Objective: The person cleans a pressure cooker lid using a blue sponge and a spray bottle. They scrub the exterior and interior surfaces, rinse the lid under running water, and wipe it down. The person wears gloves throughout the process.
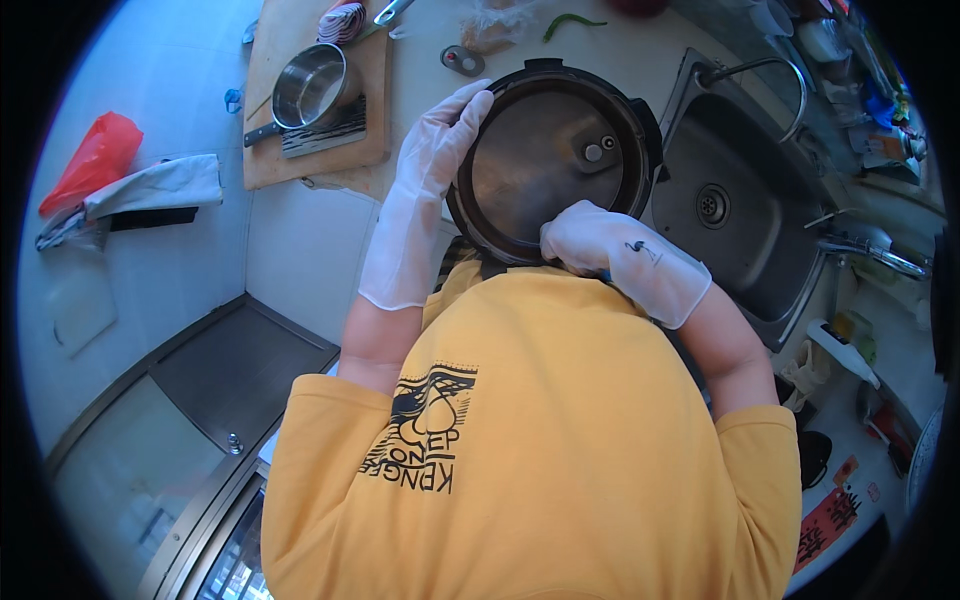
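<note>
A round pressure cooker lid, its metal underside facing up inside a dark rim, is held close to my chest at the counter edge. My left hand, in a long whitish rubber glove, grips the lid's upper left rim with fingers over the edge. My right hand, gloved alike, lies on the lid's near inner rim with its fingers curled; whether it holds a cloth or anything else is hidden. Valve fittings show at the lid's right side. A small grey part with a red dot lies beyond the lid.
A steel sink with a curved faucet is at right. On the left, a wooden cutting board bears a saucepan and a cleaver blade. A green pepper and a plastic bag lie at the back.
</note>
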### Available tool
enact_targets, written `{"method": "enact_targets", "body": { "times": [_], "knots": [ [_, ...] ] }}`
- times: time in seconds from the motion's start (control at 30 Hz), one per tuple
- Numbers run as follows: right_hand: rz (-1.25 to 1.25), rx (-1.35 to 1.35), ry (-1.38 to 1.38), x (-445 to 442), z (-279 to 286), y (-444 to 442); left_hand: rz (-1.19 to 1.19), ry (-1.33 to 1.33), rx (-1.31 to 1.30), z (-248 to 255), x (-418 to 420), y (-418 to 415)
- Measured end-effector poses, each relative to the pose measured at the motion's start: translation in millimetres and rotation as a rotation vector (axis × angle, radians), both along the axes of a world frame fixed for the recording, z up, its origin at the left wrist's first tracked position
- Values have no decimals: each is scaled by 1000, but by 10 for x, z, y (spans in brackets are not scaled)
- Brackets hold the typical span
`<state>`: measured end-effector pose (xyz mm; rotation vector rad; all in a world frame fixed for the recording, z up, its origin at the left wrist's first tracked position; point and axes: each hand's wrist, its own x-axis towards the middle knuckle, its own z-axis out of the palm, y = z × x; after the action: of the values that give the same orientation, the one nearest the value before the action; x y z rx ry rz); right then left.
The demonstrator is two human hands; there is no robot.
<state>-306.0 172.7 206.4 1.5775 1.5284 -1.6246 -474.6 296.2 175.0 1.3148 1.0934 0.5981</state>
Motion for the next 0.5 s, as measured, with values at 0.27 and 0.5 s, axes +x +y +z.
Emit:
{"method": "enact_targets", "body": {
  "times": [0.27, 0.5],
  "knots": [
    [85, 110, 144, -181, -206, 170, -109, 137, 137, -17, 37, 113],
    [-792, 368, 506, -131, -61, -15, -123, 49, 88, -266, -53, 174]
  ]
}}
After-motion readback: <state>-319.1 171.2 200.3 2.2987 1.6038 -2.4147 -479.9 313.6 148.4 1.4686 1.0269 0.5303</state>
